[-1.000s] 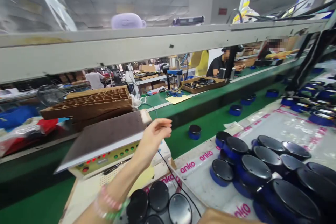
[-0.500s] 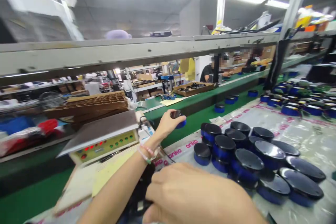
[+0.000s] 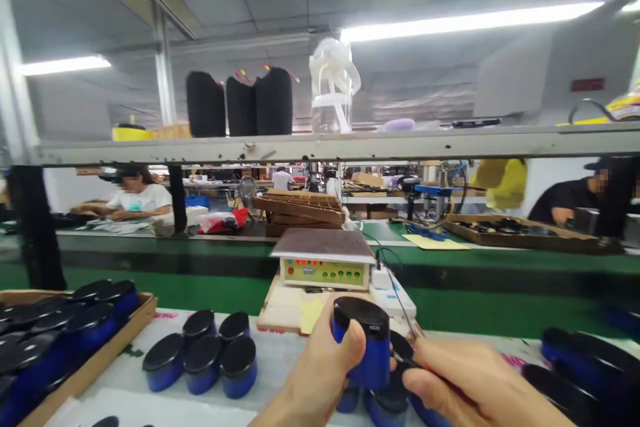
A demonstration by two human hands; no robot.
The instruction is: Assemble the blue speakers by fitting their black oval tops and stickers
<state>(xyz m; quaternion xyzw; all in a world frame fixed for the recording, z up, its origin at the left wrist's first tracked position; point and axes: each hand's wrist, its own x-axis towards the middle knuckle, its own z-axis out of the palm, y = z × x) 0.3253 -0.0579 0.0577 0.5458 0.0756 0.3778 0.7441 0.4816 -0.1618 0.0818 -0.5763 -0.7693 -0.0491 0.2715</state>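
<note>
Unit (image 3: 376, 355) is up off the table (image 3: 273, 363), mid-width, over a loose group of units (image 3: 386, 407); black top faces up, blue wall down. L hand (image 3: 317, 370) grasps it round the side, thumb across the front. R hand (image 3: 473, 377) is pinched on a small dark bit just beside the unit's R side; can't tell what it is, or if it touches. Cord (image 3: 399, 293) drops from nr the meter (image 3: 325, 260) toward R fingers; its end is hidden, so can't say if R holds it.

To do this well, prob.: keep L grip firm but light, thumb low, off the glossy top, so no smears. Hold unit steady, bring R fingertips in straight, no twisting. Leave slack in cord so it doesn't snag or tug. Lift a bit more for clearance, as units below sit v. close.

Rest: five more units (image 3: 203, 355) stand L of centre, btwn the tray (image 3: 103, 355) at table's L edge and the board (image 3: 273, 310) at its far edge, w/ meter on it.
</note>
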